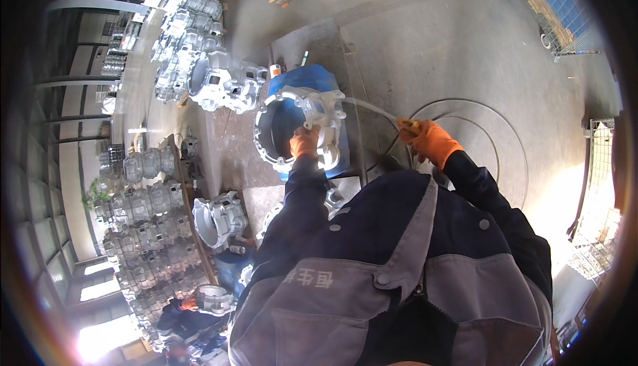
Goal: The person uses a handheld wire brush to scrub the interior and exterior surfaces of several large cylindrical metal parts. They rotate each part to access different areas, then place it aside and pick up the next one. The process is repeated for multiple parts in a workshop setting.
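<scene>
A large silver gearbox housing point(324, 115) with a wide round flange lies on a blue support point(304, 77) on the worktable. My left hand point(305, 144), in an orange glove, curls over the inner edge of the flange opening and grips it. To the right of the housing, my right hand point(430, 142), also gloved in orange, is closed around a small yellow tool point(411, 126); its exact kind does not show. A pale hose point(372, 107) runs between the housing's right side and that hand.
Another housing point(229, 83) stands left of the worktable point(229, 153), and one point(219, 221) sits nearer. Stacked castings point(143, 223) fill the left. A dark hose point(495, 123) loops over the right floor. A co-worker's gloved hand point(189, 303) touches a casting at lower left.
</scene>
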### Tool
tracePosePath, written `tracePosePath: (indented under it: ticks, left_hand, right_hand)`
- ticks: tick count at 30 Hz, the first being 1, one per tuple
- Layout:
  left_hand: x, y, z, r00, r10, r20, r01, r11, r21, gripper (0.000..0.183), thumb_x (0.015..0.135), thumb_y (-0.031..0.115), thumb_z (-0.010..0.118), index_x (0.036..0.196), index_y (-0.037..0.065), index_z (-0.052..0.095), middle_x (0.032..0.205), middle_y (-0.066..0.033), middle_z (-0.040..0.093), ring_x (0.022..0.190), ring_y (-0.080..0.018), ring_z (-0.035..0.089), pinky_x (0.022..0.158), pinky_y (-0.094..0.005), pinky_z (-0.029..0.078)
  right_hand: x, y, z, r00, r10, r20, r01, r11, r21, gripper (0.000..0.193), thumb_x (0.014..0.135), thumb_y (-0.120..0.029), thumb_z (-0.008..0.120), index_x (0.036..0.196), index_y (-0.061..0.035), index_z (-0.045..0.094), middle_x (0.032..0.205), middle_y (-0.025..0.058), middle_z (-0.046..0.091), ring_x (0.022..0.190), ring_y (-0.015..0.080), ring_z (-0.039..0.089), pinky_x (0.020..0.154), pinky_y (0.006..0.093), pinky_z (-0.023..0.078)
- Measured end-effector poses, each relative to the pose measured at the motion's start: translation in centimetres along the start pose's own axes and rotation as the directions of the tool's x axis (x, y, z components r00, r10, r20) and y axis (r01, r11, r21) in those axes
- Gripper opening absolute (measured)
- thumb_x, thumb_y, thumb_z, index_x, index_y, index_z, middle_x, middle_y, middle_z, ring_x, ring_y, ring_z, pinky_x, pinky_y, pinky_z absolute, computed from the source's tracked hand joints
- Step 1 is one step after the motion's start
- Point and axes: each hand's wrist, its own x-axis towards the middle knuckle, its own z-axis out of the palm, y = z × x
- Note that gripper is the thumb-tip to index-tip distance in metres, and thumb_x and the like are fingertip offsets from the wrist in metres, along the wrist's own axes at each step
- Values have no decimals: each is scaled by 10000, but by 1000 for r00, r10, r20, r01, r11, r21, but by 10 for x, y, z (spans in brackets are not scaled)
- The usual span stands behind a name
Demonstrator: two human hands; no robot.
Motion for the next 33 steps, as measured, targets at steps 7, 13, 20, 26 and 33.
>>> tracePosePath:
  ticks: [7,13,20,26,33]
  left_hand:
    - [36,27,12,1000,2,-29,-6,990,-143,739,737,607,737,1114,-27,684,1147,-252,683,1060,-375,669,903,-413,514]
    - [59,7,22,986,42,161,26,916,-400,651,716,527,789,1100,8,699,1060,-175,718,1007,-329,680,891,-409,513]
    - [44,-43,8,855,515,65,-495,847,-194,579,818,503,725,1101,0,680,974,-154,710,883,-288,666,802,-399,521]
    - [31,-52,20,930,241,277,-256,966,21,660,773,427,793,1238,-7,615,1100,-188,705,997,-280,673,854,-358,508]
    - [39,-69,33,973,194,128,-166,966,-200,570,788,331,800,1190,-37,632,1067,-146,717,956,-233,667,814,-336,507]
  right_hand:
    - [2,-1,-20,989,142,-44,-145,988,-53,300,890,-294,702,1091,-75,659,755,97,681,573,229,661,460,383,519]
    - [9,42,-21,981,135,138,-137,991,4,328,869,-174,707,1164,-45,647,779,138,691,522,251,662,441,406,533]
    - [7,56,-11,970,193,147,-211,970,120,329,861,-143,722,1176,-67,667,800,126,691,563,245,661,461,402,540]
    - [5,59,0,979,145,142,-160,982,98,263,815,-159,788,1042,-47,716,768,93,689,618,216,666,571,376,540]
    - [10,42,-5,971,178,157,-187,981,45,243,811,-181,786,989,-31,714,746,92,690,601,212,663,506,369,519]
